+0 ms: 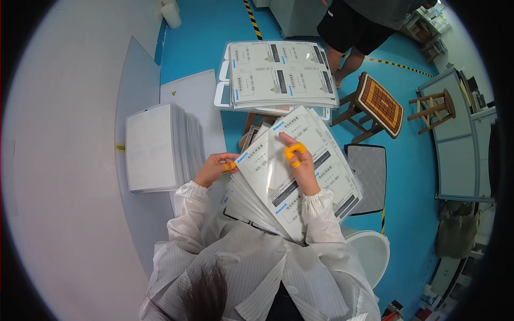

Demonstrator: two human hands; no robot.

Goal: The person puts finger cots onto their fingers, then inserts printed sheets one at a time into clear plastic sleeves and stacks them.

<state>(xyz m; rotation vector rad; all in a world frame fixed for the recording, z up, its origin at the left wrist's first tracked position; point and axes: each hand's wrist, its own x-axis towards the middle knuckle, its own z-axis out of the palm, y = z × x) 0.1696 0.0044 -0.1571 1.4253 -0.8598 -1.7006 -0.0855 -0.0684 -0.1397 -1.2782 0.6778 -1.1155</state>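
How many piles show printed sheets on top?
2: the near pile, under the right hand, and the far pile, beyond it at the top of the view. Others may be hidden.

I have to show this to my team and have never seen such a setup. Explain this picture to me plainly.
There is no machine here: a person works with two bare hands, and a camera worn on the head looks forward and down. That is why the sleeves reach up from the bottom.

The left hand appears to pinch the left corner of a printed sheet. The right hand is over the sheet; whether it touches is unclear. Both wear yellow finger covers.

Similar sheets lie fanned beneath. Ahead sits another printed stack; to the left, a stack of blank-faced white pieces.
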